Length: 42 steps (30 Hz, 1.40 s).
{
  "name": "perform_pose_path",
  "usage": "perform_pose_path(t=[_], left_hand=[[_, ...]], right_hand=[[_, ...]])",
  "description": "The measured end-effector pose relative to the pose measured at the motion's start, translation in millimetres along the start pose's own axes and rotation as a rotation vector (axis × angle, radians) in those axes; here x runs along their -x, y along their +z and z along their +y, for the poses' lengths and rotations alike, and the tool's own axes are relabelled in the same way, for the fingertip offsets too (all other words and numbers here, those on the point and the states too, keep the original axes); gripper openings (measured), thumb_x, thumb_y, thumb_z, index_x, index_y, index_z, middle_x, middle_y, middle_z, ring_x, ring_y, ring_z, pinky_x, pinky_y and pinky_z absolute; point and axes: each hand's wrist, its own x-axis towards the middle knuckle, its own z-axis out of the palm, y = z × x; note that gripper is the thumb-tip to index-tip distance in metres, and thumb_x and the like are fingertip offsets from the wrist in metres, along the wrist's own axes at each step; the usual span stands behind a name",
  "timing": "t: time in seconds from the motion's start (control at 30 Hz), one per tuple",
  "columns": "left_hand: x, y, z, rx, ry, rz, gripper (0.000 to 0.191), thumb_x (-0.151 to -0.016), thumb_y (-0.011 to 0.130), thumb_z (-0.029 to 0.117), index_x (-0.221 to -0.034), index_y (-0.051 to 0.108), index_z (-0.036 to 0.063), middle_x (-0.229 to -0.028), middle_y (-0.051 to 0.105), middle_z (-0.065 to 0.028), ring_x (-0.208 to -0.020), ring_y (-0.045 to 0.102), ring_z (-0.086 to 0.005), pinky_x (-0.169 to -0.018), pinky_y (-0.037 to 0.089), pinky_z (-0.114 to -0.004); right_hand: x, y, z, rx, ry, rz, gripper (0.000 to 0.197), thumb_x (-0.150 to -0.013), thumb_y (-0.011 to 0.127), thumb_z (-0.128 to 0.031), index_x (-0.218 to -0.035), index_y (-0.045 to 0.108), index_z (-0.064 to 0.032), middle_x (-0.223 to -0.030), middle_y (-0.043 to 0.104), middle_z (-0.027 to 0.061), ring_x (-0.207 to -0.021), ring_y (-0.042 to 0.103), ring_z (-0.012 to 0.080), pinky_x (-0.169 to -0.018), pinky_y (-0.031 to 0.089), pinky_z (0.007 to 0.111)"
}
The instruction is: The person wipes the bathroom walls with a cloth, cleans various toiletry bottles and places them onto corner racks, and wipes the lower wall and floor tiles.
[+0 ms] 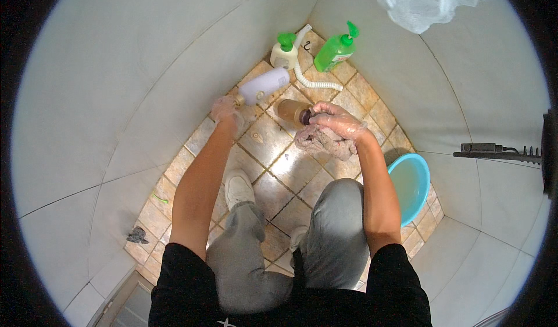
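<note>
My left hand, in a clear plastic glove, is closed around the neck end of a pale lilac bottle, which lies tilted above the tiles. My right hand, gloved as well, grips the dark cap end of an amber-brown bottle. Below that hand hangs a crumpled, dirty pinkish cloth, partly covered by the fingers. Near the corner stand a white pump bottle with a green top and a green pump bottle.
A white corrugated hose and a small black hook lie near the corner. At right, a blue basin holds cloudy liquid. A dark crumpled scrap lies by the left wall. Translucent plastic hangs at top right.
</note>
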Motion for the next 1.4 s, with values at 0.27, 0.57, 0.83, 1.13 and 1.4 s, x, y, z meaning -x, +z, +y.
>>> perform_pose_path(t=[0.27,0.57,0.83,1.13,1.4], left_hand=[[121,13,161,-0.722,0.792,-0.278,0.021,-0.073,0.073,0.023,-0.085,0.064,0.0073,-0.080,0.066,-0.0169,-0.074,0.065,-0.0337,-0.069,0.052,-0.043],[312,-58,329,-0.901,0.704,-0.627,0.022,-0.074,0.072,0.019,-0.089,0.062,0.0073,-0.091,0.066,-0.0191,-0.092,0.064,-0.0385,-0.080,0.051,-0.045],[526,-112,490,-0.658,0.667,-0.601,0.026,-0.071,0.076,0.019,-0.089,0.062,0.0067,-0.091,0.066,-0.0169,-0.088,0.064,-0.0366,-0.081,0.051,-0.043],[694,-113,662,-0.214,0.955,-0.608,0.026,-0.076,0.076,0.009,-0.098,0.063,0.0043,-0.092,0.066,-0.0113,-0.086,0.065,-0.0246,-0.082,0.051,-0.036],[723,-99,710,-0.011,1.213,-0.488,0.032,-0.077,0.063,-0.001,-0.109,0.060,0.0021,-0.104,0.063,-0.0138,-0.100,0.063,-0.0281,-0.093,0.048,-0.037]], right_hand=[[54,37,-70,-0.125,-0.074,0.349,0.024,-0.087,0.076,-0.025,-0.100,0.063,-0.0092,-0.098,0.068,0.0050,-0.088,0.065,0.0131,-0.079,0.052,0.029],[258,40,-188,0.298,-0.067,0.524,0.036,-0.082,0.077,-0.036,-0.097,0.063,-0.0058,-0.089,0.069,0.0142,-0.082,0.066,0.0261,-0.076,0.052,0.037],[445,15,-334,0.142,-0.097,0.664,0.038,-0.083,0.078,-0.035,-0.093,0.062,-0.0021,-0.082,0.068,0.0130,-0.075,0.063,0.0224,-0.071,0.051,0.037],[642,-32,-496,0.199,-0.263,0.825,0.045,-0.081,0.078,-0.038,-0.105,0.059,-0.0050,-0.092,0.070,0.0201,-0.084,0.068,0.0348,-0.075,0.053,0.042],[679,-41,-519,0.365,-0.480,1.067,0.040,-0.079,0.075,-0.033,-0.105,0.057,-0.0083,-0.088,0.070,0.0213,-0.083,0.068,0.0421,-0.071,0.053,0.047]])
